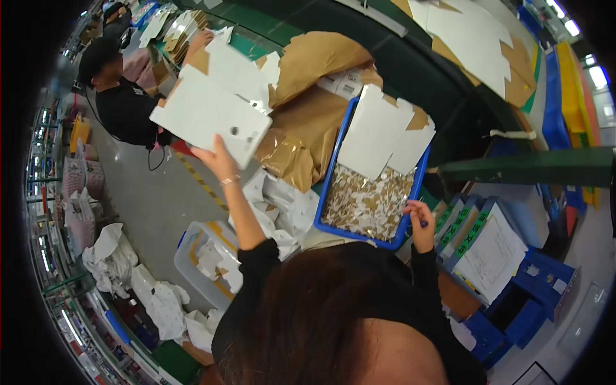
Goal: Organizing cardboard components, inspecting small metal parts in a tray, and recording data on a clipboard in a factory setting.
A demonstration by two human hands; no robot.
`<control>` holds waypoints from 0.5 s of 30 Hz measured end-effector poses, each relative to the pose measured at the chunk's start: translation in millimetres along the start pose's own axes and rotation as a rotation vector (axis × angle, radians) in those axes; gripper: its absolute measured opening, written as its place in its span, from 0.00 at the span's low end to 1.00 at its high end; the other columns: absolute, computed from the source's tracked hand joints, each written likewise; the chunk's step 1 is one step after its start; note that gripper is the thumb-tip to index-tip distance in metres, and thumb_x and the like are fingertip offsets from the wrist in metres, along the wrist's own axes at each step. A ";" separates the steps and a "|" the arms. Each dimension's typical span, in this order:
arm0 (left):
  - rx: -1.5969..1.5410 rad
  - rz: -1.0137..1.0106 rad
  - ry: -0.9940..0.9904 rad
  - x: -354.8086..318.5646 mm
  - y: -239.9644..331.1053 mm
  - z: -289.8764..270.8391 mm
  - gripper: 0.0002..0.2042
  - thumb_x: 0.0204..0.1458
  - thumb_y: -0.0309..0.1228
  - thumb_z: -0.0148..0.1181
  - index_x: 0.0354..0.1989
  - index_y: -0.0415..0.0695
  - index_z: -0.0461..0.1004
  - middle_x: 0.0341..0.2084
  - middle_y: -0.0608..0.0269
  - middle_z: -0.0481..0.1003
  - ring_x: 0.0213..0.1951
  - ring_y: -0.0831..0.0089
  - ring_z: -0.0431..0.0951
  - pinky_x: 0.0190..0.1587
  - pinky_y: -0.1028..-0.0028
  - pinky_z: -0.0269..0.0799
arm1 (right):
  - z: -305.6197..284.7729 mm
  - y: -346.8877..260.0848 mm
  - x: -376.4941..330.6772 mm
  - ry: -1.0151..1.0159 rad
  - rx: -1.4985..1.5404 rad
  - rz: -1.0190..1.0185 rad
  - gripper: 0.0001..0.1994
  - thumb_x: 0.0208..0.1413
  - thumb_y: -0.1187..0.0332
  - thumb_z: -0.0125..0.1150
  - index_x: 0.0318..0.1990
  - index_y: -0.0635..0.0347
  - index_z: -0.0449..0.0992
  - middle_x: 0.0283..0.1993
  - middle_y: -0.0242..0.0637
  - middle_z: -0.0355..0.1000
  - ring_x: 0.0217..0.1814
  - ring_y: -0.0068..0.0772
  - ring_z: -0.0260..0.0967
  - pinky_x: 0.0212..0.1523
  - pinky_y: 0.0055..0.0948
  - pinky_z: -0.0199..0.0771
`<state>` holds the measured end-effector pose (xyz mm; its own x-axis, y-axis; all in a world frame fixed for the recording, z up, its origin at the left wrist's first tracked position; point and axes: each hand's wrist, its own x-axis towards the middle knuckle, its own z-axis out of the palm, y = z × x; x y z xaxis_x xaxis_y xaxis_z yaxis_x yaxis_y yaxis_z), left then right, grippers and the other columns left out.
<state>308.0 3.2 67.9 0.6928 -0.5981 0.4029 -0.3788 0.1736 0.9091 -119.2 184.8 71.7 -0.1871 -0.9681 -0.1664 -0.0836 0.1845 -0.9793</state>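
Observation:
My left hand (221, 160) is raised and grips the near edge of a large white die-cut cardboard sheet (208, 115), held flat in the air. My right hand (420, 221) is curled over the near right corner of a blue plastic bin (330, 173). The bin is full of small white and brown paper scraps (366, 205), and white cardboard blanks (378, 131) lean out of its far end. Both my sleeves are black.
Crumpled brown paper (308, 115) lies on the green table (410, 70) behind the bin. A person in a black shirt (122, 106) works at far left by cardboard stacks (183, 32). A clear tub (208, 256) with white scraps stands below left. Blue boxes with papers (491, 256) are at right.

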 end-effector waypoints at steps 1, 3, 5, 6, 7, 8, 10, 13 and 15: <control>0.060 -0.032 -0.025 25.4 -16.3 4.9 0.18 0.47 0.27 0.54 0.43 0.33 0.55 0.38 0.49 0.63 0.38 0.63 0.68 0.44 0.71 0.63 | -0.1 1.3 0.2 -0.012 -0.017 -0.026 0.12 0.50 0.79 0.43 0.43 0.65 0.68 0.33 0.38 0.70 0.36 0.26 0.66 0.40 0.20 0.64; 0.154 -0.052 -0.110 67.8 -51.7 20.3 0.17 0.47 0.28 0.54 0.41 0.34 0.55 0.37 0.47 0.64 0.37 0.62 0.68 0.43 0.70 0.64 | 4.4 3.2 3.0 -0.038 0.015 0.054 0.12 0.51 0.79 0.44 0.44 0.65 0.68 0.33 0.38 0.70 0.35 0.26 0.66 0.39 0.20 0.64; 0.127 -0.108 -0.168 93.2 -92.2 46.3 0.18 0.47 0.29 0.55 0.42 0.34 0.56 0.37 0.47 0.64 0.37 0.62 0.69 0.43 0.69 0.65 | 9.8 2.1 7.9 -0.052 0.005 0.078 0.12 0.51 0.79 0.44 0.44 0.65 0.68 0.33 0.37 0.70 0.34 0.25 0.66 0.38 0.20 0.64; 0.099 -0.164 -0.227 102.7 -112.8 60.6 0.19 0.47 0.30 0.55 0.42 0.34 0.56 0.37 0.47 0.65 0.37 0.61 0.69 0.43 0.69 0.65 | 12.1 1.1 10.9 -0.043 0.023 0.058 0.12 0.51 0.79 0.44 0.44 0.65 0.68 0.33 0.37 0.70 0.34 0.25 0.66 0.38 0.20 0.64; 0.071 -0.224 -0.290 109.7 -133.0 75.0 0.19 0.47 0.31 0.56 0.42 0.34 0.56 0.36 0.47 0.65 0.36 0.61 0.69 0.43 0.68 0.66 | 13.8 0.2 13.8 -0.058 -0.011 0.070 0.12 0.51 0.79 0.44 0.44 0.65 0.68 0.33 0.37 0.70 0.34 0.26 0.66 0.38 0.19 0.65; 0.045 -0.288 -0.354 114.1 -151.9 87.8 0.20 0.46 0.32 0.56 0.43 0.34 0.57 0.36 0.47 0.66 0.36 0.60 0.69 0.43 0.67 0.66 | 15.3 -0.6 15.8 -0.072 -0.048 0.085 0.12 0.51 0.79 0.44 0.44 0.65 0.68 0.33 0.37 0.70 0.33 0.26 0.67 0.37 0.19 0.65; -0.006 -0.423 -0.481 120.2 -182.4 105.7 0.21 0.46 0.34 0.57 0.43 0.35 0.57 0.35 0.47 0.67 0.36 0.59 0.70 0.43 0.66 0.67 | 17.4 -0.3 20.0 -0.066 -0.025 0.114 0.12 0.51 0.79 0.44 0.44 0.66 0.68 0.33 0.37 0.70 0.33 0.26 0.67 0.37 0.19 0.65; 0.592 -0.410 -0.538 113.3 -204.5 125.2 0.26 0.43 0.42 0.58 0.45 0.37 0.58 0.37 0.46 0.66 0.38 0.56 0.69 0.43 0.63 0.67 | 18.2 3.2 23.9 -0.077 0.024 0.186 0.12 0.51 0.79 0.44 0.44 0.66 0.68 0.33 0.37 0.70 0.33 0.27 0.67 0.37 0.19 0.66; 1.190 -0.360 -0.568 105.2 -200.1 135.4 0.31 0.40 0.51 0.58 0.46 0.39 0.60 0.39 0.45 0.65 0.40 0.53 0.68 0.43 0.59 0.66 | 17.7 6.2 24.4 -0.061 0.013 0.194 0.12 0.51 0.79 0.44 0.44 0.66 0.68 0.33 0.37 0.70 0.33 0.27 0.67 0.37 0.20 0.66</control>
<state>373.5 -200.4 -86.0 0.6289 -0.7525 -0.1954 -0.7266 -0.6583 0.1967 -107.0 159.3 59.5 -0.1391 -0.9231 -0.3584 -0.0389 0.3668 -0.9295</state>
